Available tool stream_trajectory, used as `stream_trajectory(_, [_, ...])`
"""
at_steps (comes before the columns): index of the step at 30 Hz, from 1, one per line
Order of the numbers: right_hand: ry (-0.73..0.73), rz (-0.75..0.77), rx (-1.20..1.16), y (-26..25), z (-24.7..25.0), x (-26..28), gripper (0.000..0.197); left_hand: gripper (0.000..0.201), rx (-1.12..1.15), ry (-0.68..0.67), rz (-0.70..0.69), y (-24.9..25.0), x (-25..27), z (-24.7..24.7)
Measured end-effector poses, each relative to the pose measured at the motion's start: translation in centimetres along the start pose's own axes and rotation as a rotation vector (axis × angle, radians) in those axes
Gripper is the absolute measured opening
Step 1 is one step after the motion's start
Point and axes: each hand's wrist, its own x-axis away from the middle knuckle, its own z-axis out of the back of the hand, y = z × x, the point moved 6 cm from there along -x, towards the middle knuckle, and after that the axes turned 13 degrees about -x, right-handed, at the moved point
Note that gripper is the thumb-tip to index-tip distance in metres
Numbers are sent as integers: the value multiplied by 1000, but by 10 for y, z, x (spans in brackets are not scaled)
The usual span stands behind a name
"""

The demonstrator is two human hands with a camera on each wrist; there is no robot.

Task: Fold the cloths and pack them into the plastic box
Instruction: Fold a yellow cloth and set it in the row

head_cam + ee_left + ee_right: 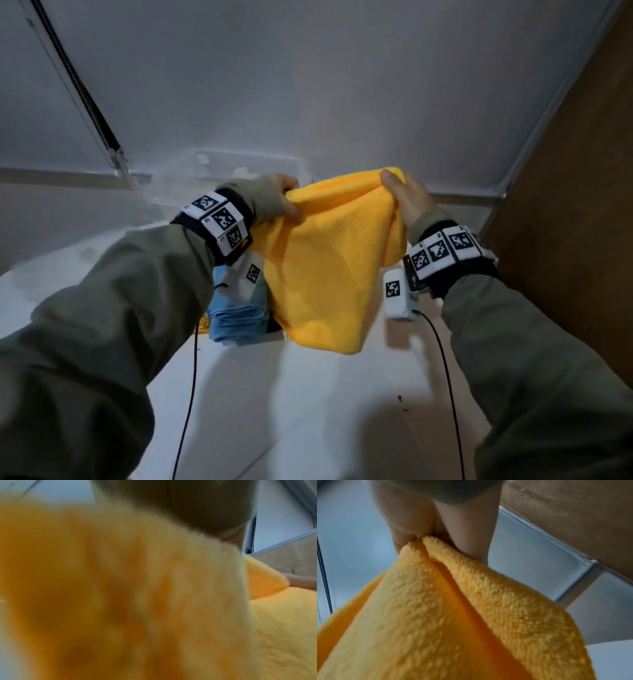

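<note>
A yellow cloth (329,260) hangs doubled in the air above the white table (308,411). My left hand (286,197) pinches its upper left corner and my right hand (402,195) pinches its upper right corner. The right wrist view shows two layers of the yellow cloth (453,608) held between thumb and fingers (467,534). Blurred yellow cloth (120,595) fills most of the left wrist view. A clear plastic box (205,171) stands on the table behind my left hand. Folded blue cloths (236,317) lie stacked under my left wrist.
A white wall (308,85) rises behind the table. A brown panel (575,205) closes off the right side. A black cord (82,89) runs down the wall at the left. Cables hang from both wrist cameras over the table.
</note>
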Motion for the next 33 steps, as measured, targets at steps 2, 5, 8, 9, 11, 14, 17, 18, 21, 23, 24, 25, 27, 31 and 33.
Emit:
stream_trajectory(2, [-65,-38,-26,0,-1,-2,102,29,-50,79,26,-5,5,19])
stream_trajectory(5, [-121,-14,-54,-8,-2,4,82,28,-81,147,47,-12,13,37])
stream_trajectory(8, [-191,-2,-68,-13,0,11,40,24,-181,180,97,-20,17,41])
stream_trajectory(9, [-215,-3,-51,-14,0,14,27,24,-219,204,124,-23,19,43])
stream_trajectory(11, [-202,19,76,-15,4,18,19,28,-257,248,184,-30,23,47])
stream_trajectory(14, [-117,58,514,-11,15,12,31,29,-251,319,241,-36,28,52])
stream_trajectory(17, [-121,24,883,-5,16,9,51,26,-241,350,211,-27,32,55])
stream_trajectory(18, [-94,43,966,-6,16,9,50,24,-255,331,189,-24,32,54])
stream_trajectory(21, [16,48,1013,-11,20,12,46,19,-285,243,139,-19,31,50])
stream_trajectory(23, [13,41,1010,-12,21,14,41,27,-290,211,144,-21,30,47])
stream_trajectory(24, [11,43,999,-14,22,15,38,31,-281,222,160,-23,31,48])
stream_trajectory(25, [18,50,973,-16,23,16,37,33,-264,258,176,-24,33,51])
stream_trajectory(27, [69,71,868,-21,29,18,36,32,-151,378,224,-34,37,58])
stream_trajectory(31, [110,163,678,-30,32,21,32,25,152,580,277,-60,38,69])
stream_trajectory(33, [78,167,703,-31,29,22,27,25,287,647,304,-66,41,74])
